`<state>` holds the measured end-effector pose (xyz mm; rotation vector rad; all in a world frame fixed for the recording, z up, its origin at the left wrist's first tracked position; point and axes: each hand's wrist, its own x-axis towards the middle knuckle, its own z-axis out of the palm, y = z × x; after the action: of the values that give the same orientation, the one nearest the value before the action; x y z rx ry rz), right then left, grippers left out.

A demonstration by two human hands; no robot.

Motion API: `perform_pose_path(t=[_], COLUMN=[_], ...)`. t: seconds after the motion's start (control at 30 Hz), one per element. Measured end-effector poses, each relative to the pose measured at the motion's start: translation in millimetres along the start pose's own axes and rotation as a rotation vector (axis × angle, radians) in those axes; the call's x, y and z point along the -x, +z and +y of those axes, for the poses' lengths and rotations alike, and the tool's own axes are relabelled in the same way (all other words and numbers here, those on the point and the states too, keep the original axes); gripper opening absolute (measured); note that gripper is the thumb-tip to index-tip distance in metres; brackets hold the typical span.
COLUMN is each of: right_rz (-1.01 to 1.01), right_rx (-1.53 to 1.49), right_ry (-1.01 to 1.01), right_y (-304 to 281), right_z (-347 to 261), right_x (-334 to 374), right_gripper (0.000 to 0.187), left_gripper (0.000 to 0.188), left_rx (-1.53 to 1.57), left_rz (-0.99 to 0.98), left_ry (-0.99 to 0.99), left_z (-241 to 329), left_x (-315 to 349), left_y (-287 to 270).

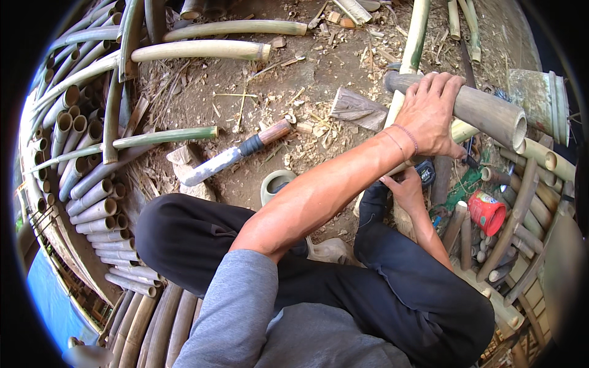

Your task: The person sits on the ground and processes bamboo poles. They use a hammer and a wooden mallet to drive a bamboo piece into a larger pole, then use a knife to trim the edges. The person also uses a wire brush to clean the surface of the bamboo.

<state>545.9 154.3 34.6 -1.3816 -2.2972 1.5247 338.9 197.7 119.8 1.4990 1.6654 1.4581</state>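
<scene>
My left hand [432, 110] lies over a thick grey-brown bamboo tube [491, 111], its fingers curled across the top and the thumb hanging down on the near side. Below it, my right hand [409, 189] is closed, with its fingertips partly behind my left forearm; what they hold is hidden. Close beside that hand sits a dark boxy thing with a label [424, 173], its kind unclear. A long pale-green bamboo pole [416, 37] runs from the far edge down under the tube. On the ground to the left lies a broad-bladed knife [215, 165] with a wooden handle.
Bamboo poles [202, 51] jut in from the left, above stacked cut tubes [98, 208]. A split wood block [359, 109] lies ahead among shavings. On the right are a red container [486, 212], a whitish bucket [540, 104] and a bamboo rack [521, 202]. My crossed legs fill the near side.
</scene>
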Motion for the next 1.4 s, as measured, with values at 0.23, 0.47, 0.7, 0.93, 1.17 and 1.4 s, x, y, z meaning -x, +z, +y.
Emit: perform_pose_path(t=[0.23, 0.47, 0.7, 0.93, 1.17, 1.4], right_rz=[0.081, -0.003, 0.052, 0.117, 0.100, 0.075], right_rx=[-0.272, 0.086, 0.163, 0.151, 0.112, 0.190], right_ry=[0.073, 0.013, 0.004, -0.019, -0.005, 0.000], right_y=[6, -3, 1, 1, -2, 2], right_z=[2, 2, -12, -26, -23, -33], right_x=[0, -4, -3, 1, 0, -1], right_gripper=[0.038, 0.029, 0.041, 0.041, 0.039, 0.037], left_gripper=[0.136, 0.125, 0.119, 0.124, 0.109, 0.106], left_rx=[-0.005, 0.040, 0.070, 0.030, -0.003, 0.141], left_rz=[-0.028, -0.068, 0.027, -0.034, 0.054, -0.048], left_ry=[0.030, 0.013, 0.003, 0.000, 0.001, -0.058], left_z=[-2, -1, -4, -2, 8, -5], left_x=[4, 1, 7, 1, -1, 3], left_y=[0, -1, 11, 3, 12, -5])
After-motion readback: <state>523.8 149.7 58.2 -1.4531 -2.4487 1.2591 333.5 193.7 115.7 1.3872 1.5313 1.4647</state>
